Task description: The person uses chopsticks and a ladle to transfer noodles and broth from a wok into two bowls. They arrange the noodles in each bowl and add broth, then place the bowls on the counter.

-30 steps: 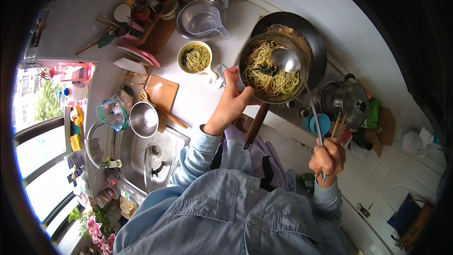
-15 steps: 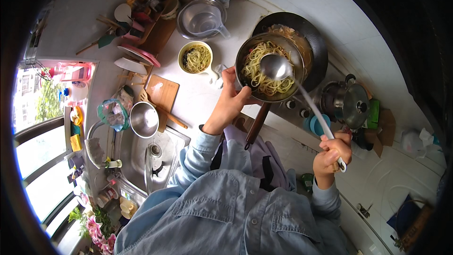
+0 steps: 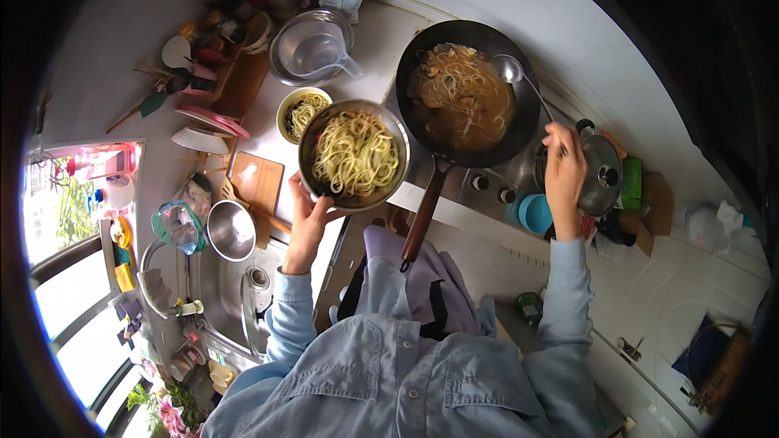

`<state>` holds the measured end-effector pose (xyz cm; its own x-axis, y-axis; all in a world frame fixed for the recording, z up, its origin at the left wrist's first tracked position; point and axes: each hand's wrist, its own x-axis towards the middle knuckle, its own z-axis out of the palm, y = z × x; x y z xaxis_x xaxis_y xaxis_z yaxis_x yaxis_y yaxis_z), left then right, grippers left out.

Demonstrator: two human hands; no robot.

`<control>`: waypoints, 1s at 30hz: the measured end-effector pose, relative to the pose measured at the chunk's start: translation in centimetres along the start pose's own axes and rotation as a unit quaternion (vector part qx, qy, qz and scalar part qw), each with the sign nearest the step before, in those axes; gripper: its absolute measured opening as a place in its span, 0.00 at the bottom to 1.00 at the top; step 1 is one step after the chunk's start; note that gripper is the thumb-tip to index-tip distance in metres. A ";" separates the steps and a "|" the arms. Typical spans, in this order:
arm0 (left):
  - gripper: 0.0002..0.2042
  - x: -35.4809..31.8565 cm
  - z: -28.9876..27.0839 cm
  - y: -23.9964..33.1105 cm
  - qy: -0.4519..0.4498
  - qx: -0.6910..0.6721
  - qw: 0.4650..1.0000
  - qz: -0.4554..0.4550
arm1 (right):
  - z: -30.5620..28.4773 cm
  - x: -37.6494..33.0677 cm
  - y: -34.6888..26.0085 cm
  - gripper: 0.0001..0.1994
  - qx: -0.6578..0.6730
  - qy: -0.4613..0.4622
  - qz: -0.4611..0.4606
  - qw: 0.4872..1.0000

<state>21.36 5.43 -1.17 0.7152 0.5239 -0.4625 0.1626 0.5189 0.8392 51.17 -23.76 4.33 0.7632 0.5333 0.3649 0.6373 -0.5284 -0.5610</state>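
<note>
**Double grip at the wok [image 3: 526,109]**

Part of my left hand [image 3: 307,225] is out of sight under the metal bowl [image 3: 403,146]; cream bowl [image 3: 281,118], left of wok, is partly covered. Can't tell if ladle [image 3: 510,70] touches wok. Left grasps metal bowl, noodles [image 3: 355,154] inside, left of wok. Right hand [image 3: 565,166] clenches ladle handle, scoop at wok's right side. Wok: brown broth [image 3: 442,126]. Right of wok: lidded pot [image 3: 600,182], partly blocked by my right hand.

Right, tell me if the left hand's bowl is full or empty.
Partly full: noodles lie across the metal bowl in the left hand, with bare inner wall showing around them.
</note>
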 end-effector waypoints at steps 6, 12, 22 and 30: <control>0.29 -2.3 -2.2 -2.1 0.031 -0.021 0.999 -0.027 | 4.0 2.5 3.8 0.10 0.027 0.010 0.030 0.999; 0.29 -2.9 -2.7 -4.4 0.048 -0.021 0.997 -0.059 | 5.4 4.0 3.2 0.09 0.076 -0.034 0.033 0.996; 0.29 -1.8 -1.0 -4.1 0.038 -0.016 0.997 -0.060 | 4.8 3.9 2.0 0.11 0.151 -0.132 0.054 0.978; 0.28 -1.3 -1.0 -3.9 0.034 -0.017 0.998 -0.056 | 3.5 0.6 0.2 0.12 0.185 -0.149 0.114 0.965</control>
<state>19.15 3.40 -4.17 0.6462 0.5059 -0.5714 0.2146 0.5981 0.7722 51.44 -21.27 1.85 0.7789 0.6271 0.0017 0.3333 -0.4116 -0.8482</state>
